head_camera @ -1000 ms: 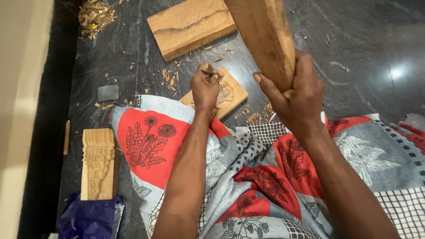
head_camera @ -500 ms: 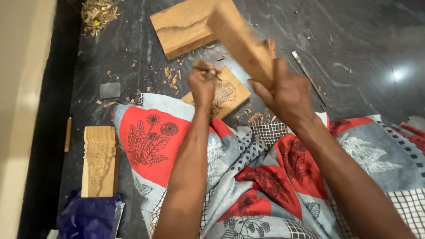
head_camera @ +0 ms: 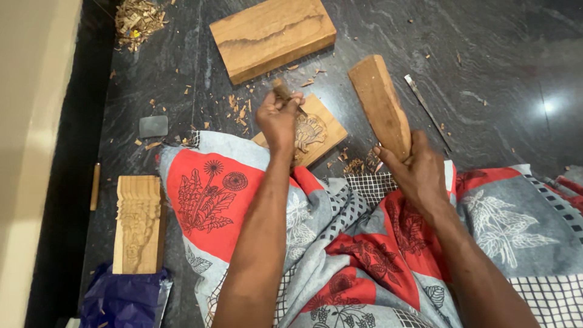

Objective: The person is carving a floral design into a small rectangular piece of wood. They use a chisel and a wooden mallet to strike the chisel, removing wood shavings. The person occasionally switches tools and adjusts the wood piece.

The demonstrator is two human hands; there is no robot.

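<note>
Since half a second ago the mallet (head_camera: 379,103) has swung down and to the right, away from the chisel; it had been raised over the plaque, and now its head points far and left above the floor.

Head view: the right hand (head_camera: 418,173) is wrapped tight round the mallet's near end, fingers closed on the handle. Left hand (head_camera: 278,118) is clenched round a chisel (head_camera: 282,91), whose wooden butt sticks out above the fist; the blade is hidden, so the tip's contact with the wood cannot be told. Under that fist lies a small plaque (head_camera: 314,130) with a flower carved in it, resting on the dark stone floor (head_camera: 486,48) at the edge of a red and grey patterned cloth (head_camera: 206,194) that covers the person's lap. Far from it sits a plain wood block (head_camera: 273,36). Chips (head_camera: 240,112) are scattered between them, with a heap of shavings (head_camera: 138,19) at far left. A thin metal tool (head_camera: 425,109) lies right of the mallet. At near left lies a carved strip (head_camera: 138,223), beside a blue bag (head_camera: 124,299).
</note>
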